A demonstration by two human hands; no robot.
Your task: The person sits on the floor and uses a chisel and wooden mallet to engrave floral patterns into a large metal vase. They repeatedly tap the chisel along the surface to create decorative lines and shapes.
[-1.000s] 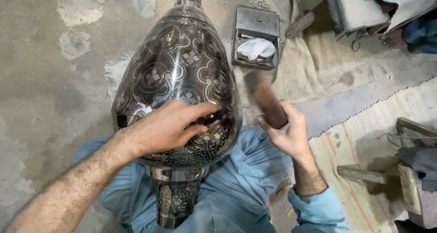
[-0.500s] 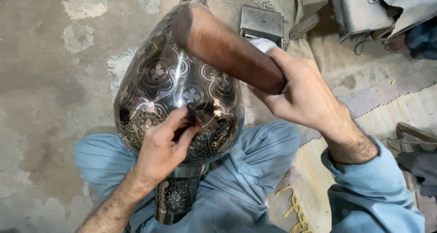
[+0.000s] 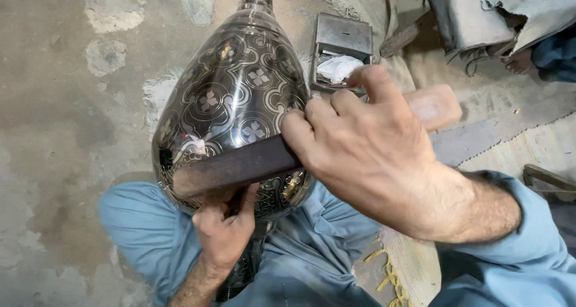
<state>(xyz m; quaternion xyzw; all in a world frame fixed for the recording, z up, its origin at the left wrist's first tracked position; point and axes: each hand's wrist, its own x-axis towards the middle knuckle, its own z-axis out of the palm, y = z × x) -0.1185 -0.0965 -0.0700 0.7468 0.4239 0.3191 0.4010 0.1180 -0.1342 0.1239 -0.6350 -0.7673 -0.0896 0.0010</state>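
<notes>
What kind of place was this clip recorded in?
Probably a floor-level metal craft workshop: a dark engraved vase on the lap, a wooden block in the right hand, a small metal box on bare concrete floor.

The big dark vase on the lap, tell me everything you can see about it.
The vase is large, pear-shaped, glossy black, covered in pale inlaid scrolls and four-petal flower medallions; it looks like metal. Its narrow neck points away, the wide belly lies over the blue-clad legs. The left hand presses against its lower belly. The right hand holds a dark wooden block across its surface.
</notes>
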